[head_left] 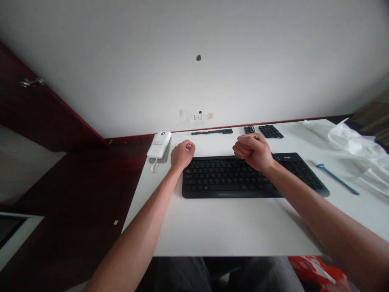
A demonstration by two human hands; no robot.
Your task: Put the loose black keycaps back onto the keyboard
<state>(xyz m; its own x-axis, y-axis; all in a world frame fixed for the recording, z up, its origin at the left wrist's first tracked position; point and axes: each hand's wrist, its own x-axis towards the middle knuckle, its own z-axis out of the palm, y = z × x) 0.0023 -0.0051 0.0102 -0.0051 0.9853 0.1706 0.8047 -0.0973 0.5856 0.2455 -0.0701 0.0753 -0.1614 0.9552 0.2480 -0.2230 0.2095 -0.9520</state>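
Observation:
A black keyboard [225, 187] lies flat on the white desk, its keys in place along the visible rows. By its upper left corner rests my left hand [182, 155], fingers curled in loosely, with nothing seen in them. Over the upper middle of the keyboard my right hand [254, 151] is closed in a fist. A small dark thing [257, 138] shows at its curled forefinger, too small to name. Behind the hands, loose black keycaps [212, 132] sit in a row, and more keycaps [270, 132] stand in a block to the right.
A white power bank [159, 145] with a strap lies at the desk's left edge. Right of the keyboard are a blue brush [337, 178] and a crumpled white plastic bag [349, 140]. A wall with sockets [204, 117] rises behind; a dark red door [36, 101] stands left.

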